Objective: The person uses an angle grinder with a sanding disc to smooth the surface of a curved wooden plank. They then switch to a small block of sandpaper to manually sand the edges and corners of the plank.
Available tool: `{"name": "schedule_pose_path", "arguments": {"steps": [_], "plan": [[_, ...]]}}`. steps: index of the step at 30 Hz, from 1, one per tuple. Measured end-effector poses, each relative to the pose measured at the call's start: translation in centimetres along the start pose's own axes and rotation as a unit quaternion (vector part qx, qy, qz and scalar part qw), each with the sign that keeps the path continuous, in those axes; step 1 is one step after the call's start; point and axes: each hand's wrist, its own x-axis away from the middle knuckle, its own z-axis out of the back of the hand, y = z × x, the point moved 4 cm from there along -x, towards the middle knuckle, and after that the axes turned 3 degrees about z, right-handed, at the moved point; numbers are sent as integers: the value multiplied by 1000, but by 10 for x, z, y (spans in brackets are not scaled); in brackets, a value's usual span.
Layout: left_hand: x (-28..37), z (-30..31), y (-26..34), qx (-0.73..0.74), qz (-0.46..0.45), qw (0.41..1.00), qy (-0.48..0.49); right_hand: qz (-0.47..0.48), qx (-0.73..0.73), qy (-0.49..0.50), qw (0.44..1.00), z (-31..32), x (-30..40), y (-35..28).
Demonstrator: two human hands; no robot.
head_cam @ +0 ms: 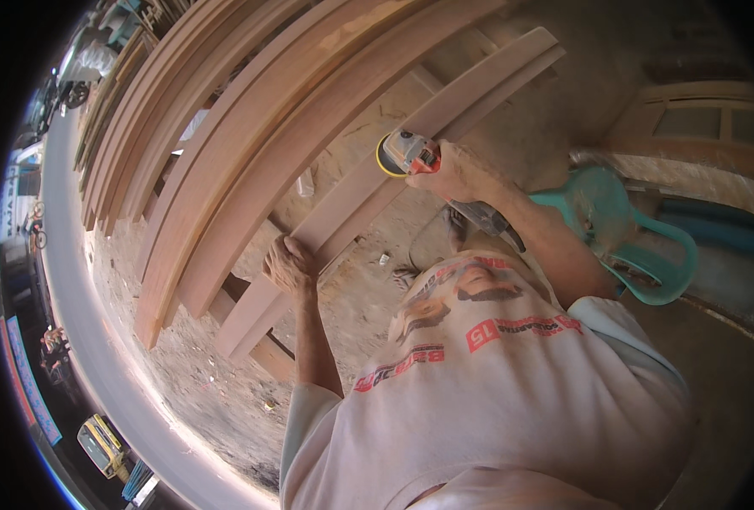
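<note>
A long wooden board with a stepped edge [351,197] runs diagonally in front of me, raised over the dirt floor on wooden supports. My left hand [289,264] grips it near its lower end, thumb on top. My right hand [457,172] is wrapped around the head of an angle grinder [415,153], whose yellow-rimmed disc lies at the board's face around its middle. The grinder's dark rear body [488,223] sticks out below my right wrist. Whether the disc touches the wood or spins cannot be told.
Several long wooden boards [243,172] lie side by side beyond the held one. A green plastic chair [657,255] stands close by my right arm. Wooden frames with panes [689,121] are at the right. A paved road [96,344] with vehicles and people runs along the left.
</note>
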Motion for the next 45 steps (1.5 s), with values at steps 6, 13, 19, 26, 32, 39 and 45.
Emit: {"name": "schedule_pose_path", "arguments": {"steps": [6, 13, 19, 26, 32, 39, 45], "plan": [[17, 29, -68, -55, 4, 995, 78, -61, -65, 70, 994, 78, -34, 68], [21, 33, -71, 30, 46, 994, 97, -97, -96, 112, 984, 106, -63, 99], [30, 40, -78, 53, 50, 989, 127, 6, 17, -98, 995, -49, -13, -83], [24, 35, -82, 33, 65, 993, 94, 6, -33, 0, 999, -14, -27, -35], [19, 28, -75, 11, 64, 995, 79, -96, -118, 122, 981, 102, -70, 89], [21, 30, -80, 1, 40, 996, 76, 44, 27, 1, 999, -44, 6, -49], [20, 31, -77, -21, 54, 996, 73, -9, -68, 0, 998, 26, -6, 7]]}}
